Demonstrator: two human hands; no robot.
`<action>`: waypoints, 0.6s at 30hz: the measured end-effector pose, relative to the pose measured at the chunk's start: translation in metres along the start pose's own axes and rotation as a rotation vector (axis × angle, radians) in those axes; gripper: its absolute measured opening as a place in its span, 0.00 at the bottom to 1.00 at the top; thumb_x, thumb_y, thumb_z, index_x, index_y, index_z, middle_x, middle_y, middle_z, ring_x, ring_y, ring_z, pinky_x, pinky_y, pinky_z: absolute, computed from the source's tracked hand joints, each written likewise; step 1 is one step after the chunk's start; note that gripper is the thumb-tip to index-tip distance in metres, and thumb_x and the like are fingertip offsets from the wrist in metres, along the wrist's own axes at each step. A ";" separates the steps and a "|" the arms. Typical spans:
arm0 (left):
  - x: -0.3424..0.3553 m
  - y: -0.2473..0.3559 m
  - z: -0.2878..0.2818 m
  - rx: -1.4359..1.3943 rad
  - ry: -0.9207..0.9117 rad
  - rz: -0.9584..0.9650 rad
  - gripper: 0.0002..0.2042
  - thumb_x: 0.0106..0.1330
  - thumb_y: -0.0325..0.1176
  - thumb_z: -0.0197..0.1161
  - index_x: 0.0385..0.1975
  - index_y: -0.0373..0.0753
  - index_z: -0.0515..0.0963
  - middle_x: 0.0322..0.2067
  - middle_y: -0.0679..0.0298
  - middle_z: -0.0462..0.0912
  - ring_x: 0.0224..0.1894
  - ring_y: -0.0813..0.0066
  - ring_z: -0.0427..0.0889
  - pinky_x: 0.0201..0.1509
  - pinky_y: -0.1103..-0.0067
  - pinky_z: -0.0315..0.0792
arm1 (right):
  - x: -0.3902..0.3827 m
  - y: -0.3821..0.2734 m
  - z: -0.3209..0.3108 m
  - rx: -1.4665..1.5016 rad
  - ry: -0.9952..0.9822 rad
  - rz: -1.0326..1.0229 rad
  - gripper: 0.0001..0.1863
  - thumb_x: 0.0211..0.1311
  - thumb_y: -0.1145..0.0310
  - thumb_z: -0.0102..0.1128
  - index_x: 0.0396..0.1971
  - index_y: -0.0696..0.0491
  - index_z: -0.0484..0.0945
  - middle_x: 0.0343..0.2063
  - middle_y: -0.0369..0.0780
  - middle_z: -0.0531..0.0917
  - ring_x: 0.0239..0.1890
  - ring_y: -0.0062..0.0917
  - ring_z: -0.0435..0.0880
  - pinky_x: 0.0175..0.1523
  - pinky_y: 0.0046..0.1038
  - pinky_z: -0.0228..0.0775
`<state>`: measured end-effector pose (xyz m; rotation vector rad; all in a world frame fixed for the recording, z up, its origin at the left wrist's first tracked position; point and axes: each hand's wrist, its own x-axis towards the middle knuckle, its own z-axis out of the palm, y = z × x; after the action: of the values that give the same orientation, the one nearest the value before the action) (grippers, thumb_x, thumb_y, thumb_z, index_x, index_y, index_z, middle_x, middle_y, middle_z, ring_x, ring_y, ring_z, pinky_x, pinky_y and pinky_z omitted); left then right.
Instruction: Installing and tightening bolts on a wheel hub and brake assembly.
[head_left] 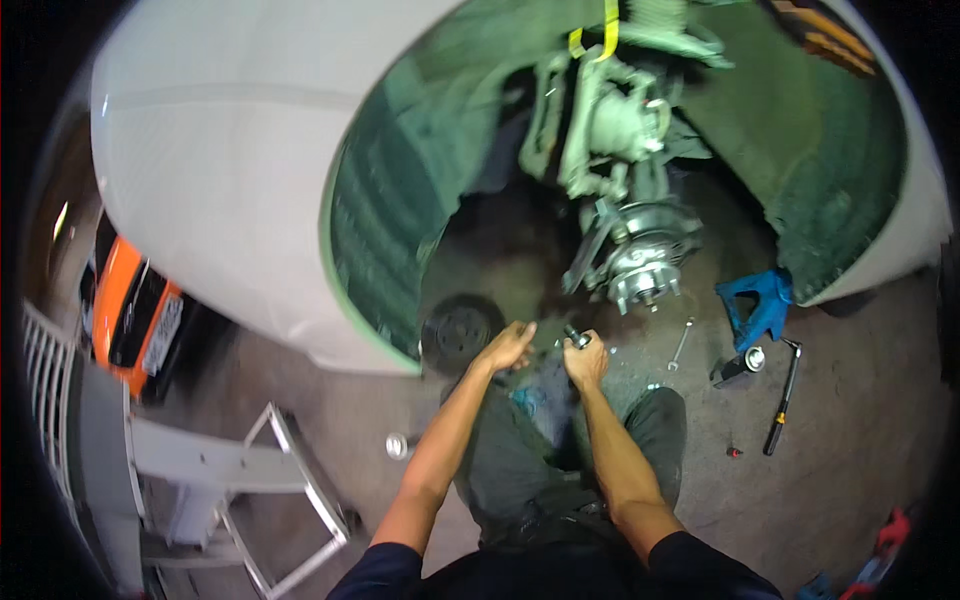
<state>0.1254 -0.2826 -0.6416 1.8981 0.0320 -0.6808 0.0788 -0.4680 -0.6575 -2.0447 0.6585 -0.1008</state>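
Observation:
My right hand [588, 362] is closed around a short dark cylindrical tool with a shiny metal part [574, 336]; its exact kind is too blurred to tell. Beside it to the left, my left hand [508, 348] has its thumb stretched out and its fingers loosely bent, with nothing visible in it. Ahead of both hands, inside the wheel arch, is a bare wheel hub [643, 277] with studs. Above the hub, a brake caliper [618, 125] hangs from a yellow strap [611, 30]. A dark brake disc [461, 334] lies on the floor next to my left hand.
A white car fender [230, 130] curves over the left. Right of my legs are a combination wrench [681, 343], a blue jack stand [752, 308], a spray can [740, 367] and a ratchet [784, 400]. A grey metal frame [300, 480] and a silver can [397, 446] stand at left.

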 end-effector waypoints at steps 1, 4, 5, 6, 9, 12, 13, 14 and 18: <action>-0.003 0.003 0.015 -0.139 0.022 -0.094 0.35 0.66 0.63 0.49 0.52 0.32 0.69 0.35 0.54 0.80 0.20 0.78 0.76 0.20 0.82 0.69 | -0.007 0.004 -0.001 -0.044 -0.048 -0.066 0.19 0.46 0.59 0.66 0.35 0.57 0.79 0.31 0.50 0.84 0.37 0.44 0.83 0.45 0.41 0.72; 0.012 -0.042 0.050 -0.362 -0.018 -0.401 0.26 0.68 0.59 0.48 0.37 0.37 0.72 0.20 0.62 0.74 0.12 0.81 0.67 0.11 0.84 0.58 | -0.015 0.043 0.035 0.029 -0.232 -0.257 0.17 0.49 0.59 0.64 0.32 0.58 0.77 0.27 0.47 0.83 0.32 0.37 0.83 0.40 0.35 0.73; 0.014 -0.086 0.047 -0.505 -0.042 -0.453 0.23 0.68 0.56 0.49 0.32 0.39 0.72 0.15 0.64 0.71 0.09 0.83 0.62 0.09 0.85 0.53 | -0.029 0.039 0.050 0.277 -0.562 -0.147 0.17 0.53 0.58 0.62 0.32 0.58 0.77 0.26 0.45 0.82 0.30 0.35 0.82 0.38 0.34 0.73; 0.012 -0.084 0.084 -0.759 0.126 -0.426 0.19 0.69 0.50 0.47 0.25 0.42 0.72 0.10 0.69 0.64 0.06 0.84 0.53 0.07 0.84 0.46 | -0.017 0.067 0.045 0.482 -0.814 0.029 0.17 0.56 0.57 0.60 0.31 0.58 0.76 0.25 0.43 0.81 0.27 0.34 0.81 0.36 0.33 0.74; -0.008 -0.147 0.118 -0.990 0.265 -0.419 0.16 0.69 0.46 0.46 0.25 0.44 0.72 0.10 0.72 0.62 0.07 0.85 0.53 0.07 0.86 0.45 | -0.038 0.092 0.035 0.716 -1.057 0.734 0.14 0.65 0.56 0.53 0.34 0.53 0.74 0.22 0.36 0.75 0.20 0.22 0.73 0.28 0.26 0.71; 0.006 -0.176 0.143 -0.930 0.262 -0.596 0.18 0.69 0.49 0.46 0.21 0.46 0.71 0.11 0.72 0.59 0.07 0.83 0.49 0.08 0.82 0.44 | -0.029 0.167 0.056 0.733 -1.036 0.600 0.13 0.70 0.55 0.47 0.38 0.49 0.71 0.24 0.35 0.74 0.19 0.21 0.70 0.27 0.28 0.70; -0.001 -0.211 0.135 -0.934 0.309 -0.596 0.18 0.69 0.49 0.46 0.21 0.46 0.71 0.11 0.72 0.59 0.07 0.83 0.49 0.08 0.82 0.44 | -0.042 0.158 0.065 0.733 -1.083 0.599 0.13 0.70 0.55 0.47 0.38 0.49 0.71 0.24 0.35 0.74 0.19 0.21 0.70 0.27 0.28 0.70; -0.016 -0.250 0.123 -0.916 0.448 -0.638 0.19 0.69 0.51 0.47 0.24 0.44 0.74 0.12 0.69 0.64 0.08 0.79 0.57 0.10 0.77 0.52 | -0.055 0.147 0.072 0.767 -1.032 0.589 0.12 0.70 0.56 0.47 0.37 0.49 0.71 0.23 0.35 0.73 0.19 0.20 0.70 0.27 0.27 0.70; -0.006 -0.264 0.094 0.168 0.827 -0.781 0.25 0.67 0.56 0.51 0.40 0.36 0.80 0.30 0.50 0.82 0.34 0.56 0.82 0.37 0.63 0.74 | -0.010 0.207 0.094 0.429 -0.518 0.138 0.13 0.66 0.62 0.55 0.43 0.54 0.69 0.28 0.43 0.79 0.28 0.33 0.79 0.36 0.35 0.73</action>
<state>-0.0070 -0.2480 -0.8858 2.1990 1.3215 -0.3400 0.0156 -0.4735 -0.8760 -1.5172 0.4039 0.3331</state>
